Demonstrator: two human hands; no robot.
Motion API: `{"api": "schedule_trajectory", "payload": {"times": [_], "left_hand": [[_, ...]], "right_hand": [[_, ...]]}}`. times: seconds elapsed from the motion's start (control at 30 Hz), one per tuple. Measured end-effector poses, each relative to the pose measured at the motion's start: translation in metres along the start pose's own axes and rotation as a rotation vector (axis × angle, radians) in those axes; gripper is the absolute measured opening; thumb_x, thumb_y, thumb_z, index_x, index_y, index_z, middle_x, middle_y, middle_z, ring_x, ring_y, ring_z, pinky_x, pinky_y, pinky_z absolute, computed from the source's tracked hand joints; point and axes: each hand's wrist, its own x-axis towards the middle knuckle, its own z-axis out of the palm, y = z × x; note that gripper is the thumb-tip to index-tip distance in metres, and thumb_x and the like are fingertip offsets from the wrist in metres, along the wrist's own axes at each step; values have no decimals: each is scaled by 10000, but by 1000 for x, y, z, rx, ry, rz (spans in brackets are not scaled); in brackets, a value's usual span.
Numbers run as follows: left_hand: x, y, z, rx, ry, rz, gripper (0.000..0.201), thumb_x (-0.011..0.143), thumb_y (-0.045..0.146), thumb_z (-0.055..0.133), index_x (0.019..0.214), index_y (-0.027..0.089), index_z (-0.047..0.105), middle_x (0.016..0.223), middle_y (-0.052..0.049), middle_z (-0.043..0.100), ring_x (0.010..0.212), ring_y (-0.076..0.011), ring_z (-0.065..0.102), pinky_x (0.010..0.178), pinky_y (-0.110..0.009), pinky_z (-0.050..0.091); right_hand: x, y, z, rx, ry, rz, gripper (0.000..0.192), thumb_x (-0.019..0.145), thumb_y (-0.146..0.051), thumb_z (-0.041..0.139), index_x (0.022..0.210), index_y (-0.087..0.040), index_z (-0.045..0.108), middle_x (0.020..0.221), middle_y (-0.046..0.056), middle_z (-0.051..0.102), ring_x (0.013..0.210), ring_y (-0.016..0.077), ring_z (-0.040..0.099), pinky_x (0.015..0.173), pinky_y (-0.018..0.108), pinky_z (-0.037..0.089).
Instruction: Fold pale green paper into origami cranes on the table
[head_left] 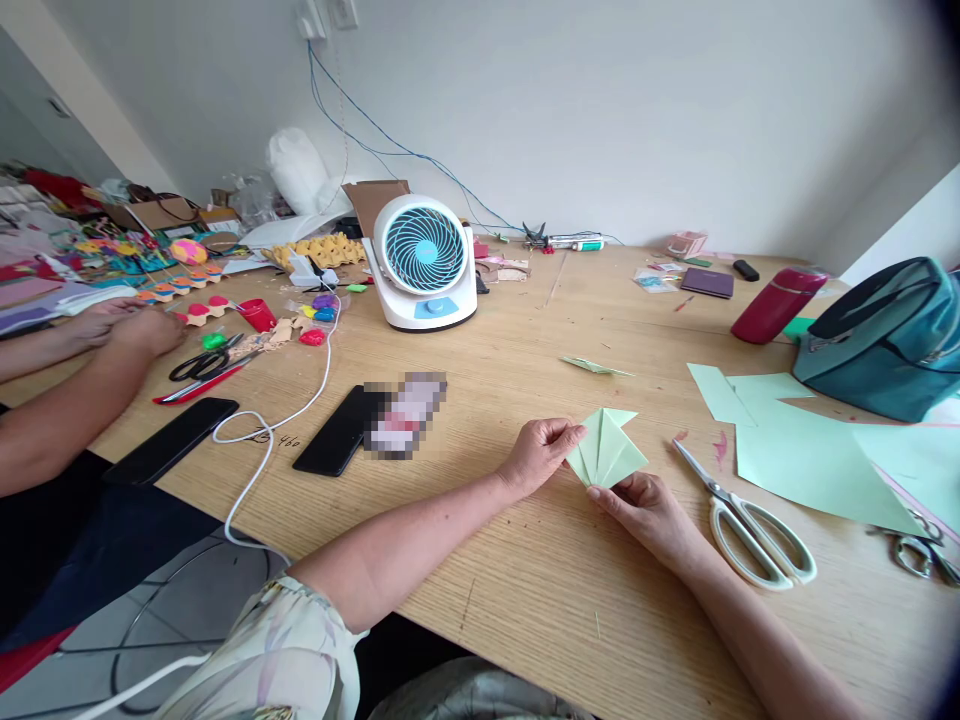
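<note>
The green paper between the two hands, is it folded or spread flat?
Folded: the green paper shows creases fanning from its lower corner, and a pointed flap juts out on top.

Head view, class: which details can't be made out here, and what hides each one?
All in the head view:
1. Underside of the folded green paper: turned away from the camera.
2. Fingertips of the right hand, thumb aside: behind the paper.
3. Pixelated item by the black phone: its details are blurred out.
4. Co-worker's upper body: cut off by the left edge.
</note>
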Motion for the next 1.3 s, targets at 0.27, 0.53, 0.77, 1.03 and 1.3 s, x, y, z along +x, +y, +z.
{"api": "schedule_trajectory", "payload": {"times": [0.27, 0.53, 0.77, 1.03, 1.3], "left_hand": [[-1, 0, -1, -2, 9, -14, 558, 904, 547, 532, 539, 181, 321, 524, 63, 286, 519, -70, 287, 524, -237, 236], [0, 0, -2, -9, 4, -27, 456, 938, 509, 465, 629, 178, 424, 583, 44, 422, 563, -93, 410, 568, -226, 329], [1, 0, -1, -28, -12, -44, 369, 936, 474, 450, 725, 174, 495, 631, 43, 472, 549, -87, 394, 552, -215, 327], [1, -1, -4, -16, 31, -37, 364, 909, 400, 460, 622, 180, 427, 582, 54, 359, 557, -93, 363, 559, -233, 294], [-1, 5, -4, 35, -19, -4, 341, 871, 324, 452, 578, 191, 340, 571, 56, 314, 561, -93, 310, 565, -244, 267]], "right_hand": [[-1, 3, 0, -3, 40, 10, 512, 746, -577, 712, 552, -204, 420, 553, -50, 294, 531, 96, 228, 483, 266, 178], [1, 7, 0, 17, 106, -20, 481, 748, -600, 703, 568, -199, 508, 533, -28, 399, 526, 116, 322, 476, 266, 262], [1, 7, -1, 38, 157, -23, 467, 737, -590, 719, 573, -193, 535, 545, -18, 445, 538, 125, 368, 491, 269, 291], [0, 4, 0, 46, 175, -2, 482, 700, -629, 734, 578, -202, 549, 534, -8, 489, 532, 141, 409, 489, 273, 319], [-3, 0, -8, 237, 225, 0, 366, 826, -610, 627, 786, -248, 657, 742, 42, 668, 715, 236, 605, 654, 333, 476]]}}
